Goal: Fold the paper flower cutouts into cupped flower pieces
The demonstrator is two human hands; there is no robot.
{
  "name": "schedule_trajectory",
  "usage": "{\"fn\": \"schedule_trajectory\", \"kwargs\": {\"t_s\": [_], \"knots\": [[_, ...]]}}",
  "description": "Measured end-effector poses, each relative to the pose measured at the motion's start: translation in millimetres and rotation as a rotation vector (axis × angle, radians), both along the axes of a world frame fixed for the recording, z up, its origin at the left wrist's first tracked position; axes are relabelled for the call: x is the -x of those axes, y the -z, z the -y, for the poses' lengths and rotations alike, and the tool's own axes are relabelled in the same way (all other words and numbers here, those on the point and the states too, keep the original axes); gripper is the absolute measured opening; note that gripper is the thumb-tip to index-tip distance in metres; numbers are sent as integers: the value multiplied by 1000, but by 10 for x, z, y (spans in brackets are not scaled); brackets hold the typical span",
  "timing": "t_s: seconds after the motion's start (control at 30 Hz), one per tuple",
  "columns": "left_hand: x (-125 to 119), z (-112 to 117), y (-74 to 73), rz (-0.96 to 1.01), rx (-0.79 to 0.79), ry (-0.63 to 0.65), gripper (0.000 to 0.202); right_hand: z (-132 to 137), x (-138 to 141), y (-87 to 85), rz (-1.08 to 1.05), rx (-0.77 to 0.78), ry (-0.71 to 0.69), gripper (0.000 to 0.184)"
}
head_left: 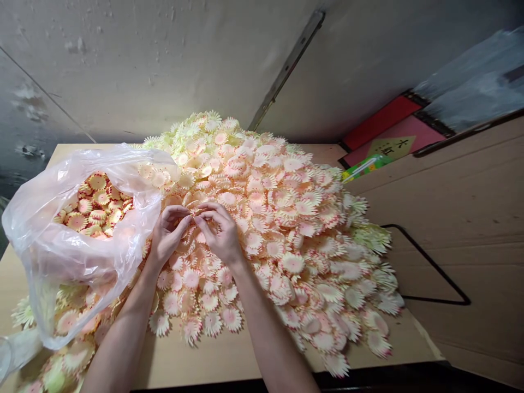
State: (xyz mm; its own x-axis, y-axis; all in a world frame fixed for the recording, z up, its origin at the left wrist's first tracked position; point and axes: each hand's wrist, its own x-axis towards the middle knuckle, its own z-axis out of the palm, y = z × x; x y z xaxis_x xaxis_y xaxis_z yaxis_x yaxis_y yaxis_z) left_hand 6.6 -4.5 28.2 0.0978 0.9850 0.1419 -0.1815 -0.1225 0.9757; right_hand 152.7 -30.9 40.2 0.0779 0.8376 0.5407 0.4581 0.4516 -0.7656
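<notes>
A big heap of pale pink and cream fabric flower petals (282,218) covers a light wooden table (229,355). Both hands meet over the heap's near left part. My left hand (167,232) and my right hand (219,229) have their fingertips pinched together on one small petal piece (197,210) between them. Just left of my left hand lies an open clear plastic bag (77,251) with more petals inside, these with yellow and red centres (96,204).
A grey wall stands behind the table, with a metal strip (286,68) running up it. To the right lean brown cardboard sheets (470,218), a black wire frame (434,267), a red and pink board (388,134) and a green packet (364,166).
</notes>
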Motion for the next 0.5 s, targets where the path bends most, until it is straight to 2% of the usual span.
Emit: {"fn": "schedule_trajectory", "kwargs": {"t_s": [0.23, 0.37, 0.5], "knots": [[5, 4, 4, 44, 26, -55, 23, -23, -15, 30, 35, -61, 93, 13], [5, 16, 19, 40, 0, -48, 17, -39, 17, 67, -16, -73, 149, 15], [70, -36, 110, 75, 36, -56, 18, -44, 8, 96, -133, -77, 170, 16]]}}
